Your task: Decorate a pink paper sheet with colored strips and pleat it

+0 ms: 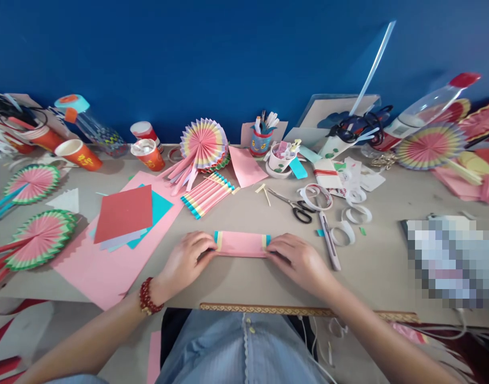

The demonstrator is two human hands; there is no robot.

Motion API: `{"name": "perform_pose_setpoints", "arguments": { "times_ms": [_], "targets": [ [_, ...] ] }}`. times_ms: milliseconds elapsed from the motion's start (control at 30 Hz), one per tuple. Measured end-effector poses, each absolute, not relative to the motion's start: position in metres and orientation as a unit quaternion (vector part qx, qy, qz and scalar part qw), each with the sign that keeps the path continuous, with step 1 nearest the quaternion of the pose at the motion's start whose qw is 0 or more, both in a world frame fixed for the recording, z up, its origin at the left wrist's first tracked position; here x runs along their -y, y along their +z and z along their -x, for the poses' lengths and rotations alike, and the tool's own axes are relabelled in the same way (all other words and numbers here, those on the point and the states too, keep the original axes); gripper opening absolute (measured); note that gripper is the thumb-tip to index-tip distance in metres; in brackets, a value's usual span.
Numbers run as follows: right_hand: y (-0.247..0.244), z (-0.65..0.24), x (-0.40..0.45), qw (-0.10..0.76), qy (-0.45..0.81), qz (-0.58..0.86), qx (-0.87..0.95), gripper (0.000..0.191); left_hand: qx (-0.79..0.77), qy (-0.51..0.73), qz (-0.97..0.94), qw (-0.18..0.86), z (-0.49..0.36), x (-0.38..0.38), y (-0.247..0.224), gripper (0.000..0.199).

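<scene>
A pink paper strip [241, 244] with yellow and blue bands at both ends lies near the front of the table, between my hands. My left hand [190, 261] pinches its left end, thumb below and fingers above. At the opposite end my right hand [298, 261] grips the paper the same way. Just beyond lie several folded paper strips [207, 195] in pink with blue and yellow ends. Black-handled scissors [296, 207] rest past my right hand, beside a roll of tape [316, 196] and a utility knife [329, 242].
Stacked colored sheets [124, 214] lie on a large pink sheet [84, 272] at left. Round paper fans [40, 237] are at far left, with another fan [203, 144] at the back. Paper cups [79, 154] and a tilted plastic bottle [432, 112] line the wall. A wooden ruler [308, 311] runs along the front edge.
</scene>
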State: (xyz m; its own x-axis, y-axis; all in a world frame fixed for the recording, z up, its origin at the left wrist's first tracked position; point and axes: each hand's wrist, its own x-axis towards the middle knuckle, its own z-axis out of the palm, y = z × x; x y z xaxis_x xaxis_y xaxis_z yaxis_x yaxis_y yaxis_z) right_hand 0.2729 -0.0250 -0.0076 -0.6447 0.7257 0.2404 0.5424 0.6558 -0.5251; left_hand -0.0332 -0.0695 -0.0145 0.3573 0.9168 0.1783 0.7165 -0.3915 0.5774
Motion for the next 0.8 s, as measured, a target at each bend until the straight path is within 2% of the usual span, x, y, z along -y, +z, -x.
{"name": "perform_pose_setpoints", "arguments": {
  "times_ms": [167,433,567,800],
  "targets": [
    [-0.004,-0.27,0.02,0.222,0.244,0.376,0.866,0.014,-0.537,0.221,-0.779,0.236,0.031,0.06,-0.005,0.016],
    [0.001,-0.264,0.011,0.151,0.245,0.412,0.865,0.013,-0.547,0.135,-0.775,0.285,0.029,0.037,0.018,0.015],
    [0.002,-0.262,0.008,0.115,0.246,0.427,0.862,0.012,-0.553,0.128,-0.772,0.286,0.03,0.036,0.018,0.011],
    [0.001,-0.262,0.008,0.114,0.244,0.422,0.866,0.014,-0.55,0.132,-0.77,0.294,0.03,0.036,0.016,0.014]
  ]
}}
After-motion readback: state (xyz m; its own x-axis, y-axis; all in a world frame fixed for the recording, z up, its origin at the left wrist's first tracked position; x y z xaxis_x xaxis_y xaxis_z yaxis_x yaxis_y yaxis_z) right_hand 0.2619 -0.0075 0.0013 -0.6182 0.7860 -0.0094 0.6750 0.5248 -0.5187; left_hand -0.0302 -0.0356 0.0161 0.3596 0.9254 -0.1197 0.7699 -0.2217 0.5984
